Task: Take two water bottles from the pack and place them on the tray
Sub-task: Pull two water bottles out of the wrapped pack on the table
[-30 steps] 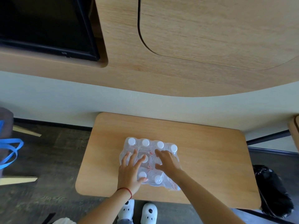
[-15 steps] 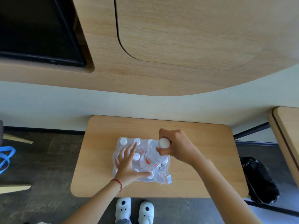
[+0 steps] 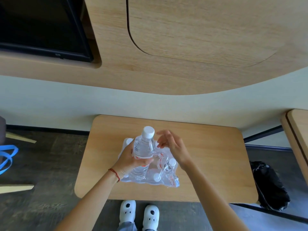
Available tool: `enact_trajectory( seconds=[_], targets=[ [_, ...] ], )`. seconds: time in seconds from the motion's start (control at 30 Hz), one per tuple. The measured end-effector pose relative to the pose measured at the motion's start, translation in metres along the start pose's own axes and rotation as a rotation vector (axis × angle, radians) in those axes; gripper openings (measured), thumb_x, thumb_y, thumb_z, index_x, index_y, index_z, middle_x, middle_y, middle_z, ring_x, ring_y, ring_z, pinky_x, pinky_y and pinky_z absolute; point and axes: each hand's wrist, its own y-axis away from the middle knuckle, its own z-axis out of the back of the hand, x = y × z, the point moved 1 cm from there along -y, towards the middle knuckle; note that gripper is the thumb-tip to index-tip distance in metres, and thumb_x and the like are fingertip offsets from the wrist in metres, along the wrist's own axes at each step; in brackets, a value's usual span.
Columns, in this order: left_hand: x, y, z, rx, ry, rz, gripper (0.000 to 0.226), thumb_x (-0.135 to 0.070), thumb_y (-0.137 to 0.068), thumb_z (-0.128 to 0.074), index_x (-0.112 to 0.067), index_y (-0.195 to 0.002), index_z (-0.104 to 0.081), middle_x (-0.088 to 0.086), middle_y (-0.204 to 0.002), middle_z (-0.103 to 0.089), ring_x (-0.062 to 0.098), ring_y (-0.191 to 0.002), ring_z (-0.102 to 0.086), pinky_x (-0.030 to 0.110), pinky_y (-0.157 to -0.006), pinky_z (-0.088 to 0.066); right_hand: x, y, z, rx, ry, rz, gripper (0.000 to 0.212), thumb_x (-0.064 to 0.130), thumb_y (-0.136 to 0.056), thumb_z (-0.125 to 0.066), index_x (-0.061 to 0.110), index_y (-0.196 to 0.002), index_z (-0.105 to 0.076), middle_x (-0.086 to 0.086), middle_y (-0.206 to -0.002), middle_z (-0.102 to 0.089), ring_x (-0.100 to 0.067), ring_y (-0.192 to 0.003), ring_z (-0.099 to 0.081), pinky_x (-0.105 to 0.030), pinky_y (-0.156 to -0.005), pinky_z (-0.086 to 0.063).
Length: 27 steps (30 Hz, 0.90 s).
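My left hand (image 3: 128,158) grips a clear water bottle (image 3: 143,147) with a white cap upright above the torn plastic pack (image 3: 160,172) on the wooden worktop (image 3: 208,155), while my right hand (image 3: 173,147) hovers just beside it, fingers spread and empty, above my white shoes (image 3: 139,214).

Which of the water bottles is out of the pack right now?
The bottle held upright in the left hand, its white cap above all the others. The rest sit low inside the torn plastic pack on the table. The right hand holds nothing.
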Motion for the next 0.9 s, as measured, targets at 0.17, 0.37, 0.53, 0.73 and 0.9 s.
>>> enact_trajectory(
  seconds=[0.17,0.37,0.53,0.73,0.9],
  targets=[
    [-0.002,0.001,0.016,-0.042,0.051,0.000,0.055,-0.030,-0.052,-0.082,-0.031,-0.102,-0.061,-0.012,-0.088,-0.073,0.004,-0.086,-0.067,0.016,-0.071,-0.055,-0.082,-0.002,-0.056,0.235,0.476,-0.258,0.043,0.008,-0.086,-0.063,0.008,-0.129,-0.055,-0.011,-0.132,-0.059,-0.023,-0.115,-0.057,-0.023,-0.101,-0.040],
    [0.000,0.007,0.025,-0.072,0.109,0.012,0.060,-0.028,-0.051,-0.082,-0.025,-0.106,-0.060,-0.005,-0.094,-0.072,0.010,-0.092,-0.068,0.018,-0.073,-0.056,-0.111,-0.019,-0.090,0.138,0.472,-0.162,0.057,0.012,-0.081,-0.073,0.012,-0.133,-0.051,-0.012,-0.138,-0.046,-0.025,-0.127,-0.045,-0.025,-0.105,-0.033],
    [0.004,0.009,0.025,-0.055,0.090,0.033,0.057,-0.032,-0.052,-0.081,-0.033,-0.104,-0.059,-0.010,-0.093,-0.073,0.006,-0.092,-0.068,0.016,-0.072,-0.055,-0.122,-0.027,-0.088,0.121,0.483,-0.082,0.050,0.011,-0.079,-0.075,0.010,-0.127,-0.059,-0.018,-0.131,-0.052,-0.028,-0.122,-0.047,-0.030,-0.104,-0.034],
    [0.007,0.005,0.023,-0.043,0.111,0.040,0.068,-0.033,-0.050,-0.083,-0.022,-0.112,-0.057,-0.008,-0.094,-0.073,0.006,-0.092,-0.068,0.015,-0.070,-0.055,-0.102,-0.006,-0.070,-0.036,0.340,0.037,0.039,0.008,-0.073,-0.079,0.006,-0.110,-0.069,-0.009,-0.116,-0.068,-0.020,-0.103,-0.062,-0.028,-0.093,-0.048],
    [0.003,0.007,0.023,-0.071,0.127,0.037,0.058,-0.032,-0.051,-0.082,-0.023,-0.105,-0.062,-0.006,-0.092,-0.074,0.010,-0.091,-0.069,0.018,-0.071,-0.057,-0.076,0.021,-0.033,-0.172,0.196,0.032,0.041,0.016,-0.078,-0.077,0.016,-0.118,-0.066,-0.001,-0.115,-0.072,0.012,-0.074,-0.053,-0.002,-0.073,-0.043]
  ],
)
